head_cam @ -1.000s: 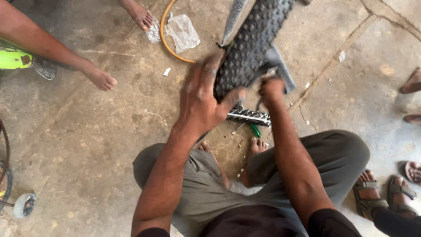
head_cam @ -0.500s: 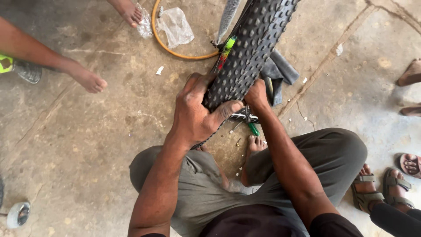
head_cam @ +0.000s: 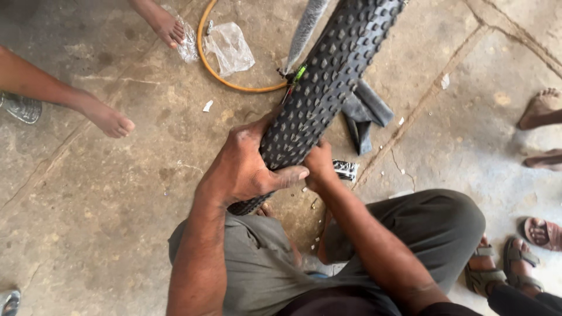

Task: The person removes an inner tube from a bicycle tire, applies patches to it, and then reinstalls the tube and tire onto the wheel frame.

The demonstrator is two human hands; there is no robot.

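**Head view: knobby tyre gripped by both hands above a concrete floor**

Head view shows a black knobby bicycle tyre [head_cam: 328,88] running diagonally from the upper right down to the lap of the squatting person, its lower end held just above the grey trousers [head_cam: 263,269]. The tyre is clasped from the left by the left hand [head_cam: 243,169], whose palm lies on the tread and whose thumb is pressed across the studs. The right hand [head_cam: 319,167] is closed on the opposite edge, fingers curled under the sidewall and hidden there. Both forearms are angled forward and inward, the wrists bent down.

The tyre is judged to be light and flexible along its length yet stiff at the beads; the rubber studs should give a sure, non-slip hold, so the sidewall edges are the natural place to be taken.

Beside the tyre a dark folded strip of rubber [head_cam: 363,114] is laid on the concrete floor [head_cam: 117,205], and an orange hoop [head_cam: 219,76] with a clear plastic bag [head_cam: 229,47] lies behind. Bare feet [head_cam: 108,120] and sandalled feet [head_cam: 541,231] of other people are seen around the edges.
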